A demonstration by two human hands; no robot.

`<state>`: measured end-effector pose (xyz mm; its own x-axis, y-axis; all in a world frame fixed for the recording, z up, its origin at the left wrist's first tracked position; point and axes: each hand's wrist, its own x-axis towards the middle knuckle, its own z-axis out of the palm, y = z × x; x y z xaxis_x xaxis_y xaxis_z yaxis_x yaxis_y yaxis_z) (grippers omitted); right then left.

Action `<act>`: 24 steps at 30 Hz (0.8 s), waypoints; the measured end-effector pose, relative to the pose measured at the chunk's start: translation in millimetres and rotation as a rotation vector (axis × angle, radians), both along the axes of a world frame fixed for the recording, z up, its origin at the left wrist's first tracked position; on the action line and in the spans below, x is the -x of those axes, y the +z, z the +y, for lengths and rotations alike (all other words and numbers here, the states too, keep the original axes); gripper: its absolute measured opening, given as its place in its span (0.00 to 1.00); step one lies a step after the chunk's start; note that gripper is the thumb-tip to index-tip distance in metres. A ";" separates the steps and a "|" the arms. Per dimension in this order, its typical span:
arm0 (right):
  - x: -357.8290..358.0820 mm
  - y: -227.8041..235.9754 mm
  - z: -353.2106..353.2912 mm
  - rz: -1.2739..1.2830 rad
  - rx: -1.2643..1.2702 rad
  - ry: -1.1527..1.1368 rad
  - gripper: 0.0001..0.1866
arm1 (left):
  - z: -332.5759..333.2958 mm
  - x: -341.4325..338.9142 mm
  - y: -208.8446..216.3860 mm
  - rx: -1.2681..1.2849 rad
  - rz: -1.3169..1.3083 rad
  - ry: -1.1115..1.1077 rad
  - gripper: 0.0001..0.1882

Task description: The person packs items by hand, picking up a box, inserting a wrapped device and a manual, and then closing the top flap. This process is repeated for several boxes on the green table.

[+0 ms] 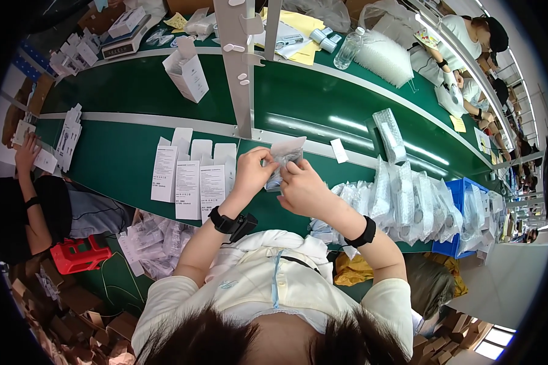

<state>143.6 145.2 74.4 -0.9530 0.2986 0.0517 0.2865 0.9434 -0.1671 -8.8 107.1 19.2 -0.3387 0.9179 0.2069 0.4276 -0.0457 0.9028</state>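
Both my hands meet over the green bench, working on a clear plastic bag [274, 183] with a pale card-like flap [288, 146] at its top. Something greyish shows inside, too covered to name. My left hand [253, 174] pinches the bag's edge between thumb and fingertips. Curled fingers of my right hand [305, 190] grip the other side, hiding part of it. Just left of my hands lie several white printed cartons [187, 190] with their top flaps raised. To the right, several bubble-wrapped packets [402, 193] lean in a row.
A metal post [234, 73] rises ahead beside the green belt, where an open white box [190, 79] stands. A blue crate [449, 246] sits right. Bagged pieces [158, 240] lie lower left, near a red stool [82, 254]. A co-worker's hand [27, 153] holds white cartons at far left.
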 end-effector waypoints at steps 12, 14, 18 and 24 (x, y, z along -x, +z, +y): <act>-8.0 -31.5 -18.6 0.141 -0.029 -0.086 0.18 | -9.8 0.8 -5.0 0.038 -0.043 -0.081 0.06; -3.7 -32.5 -22.0 -0.200 0.016 -0.116 0.21 | -10.7 2.1 -4.1 0.030 0.002 -0.163 0.09; -29.8 -44.9 -13.3 0.497 -0.122 -0.037 0.36 | -40.8 41.6 -15.7 -0.029 -0.256 -0.068 0.23; -25.8 -101.0 4.4 0.802 0.649 -0.475 0.53 | -76.8 56.9 -43.7 0.326 0.814 0.075 0.33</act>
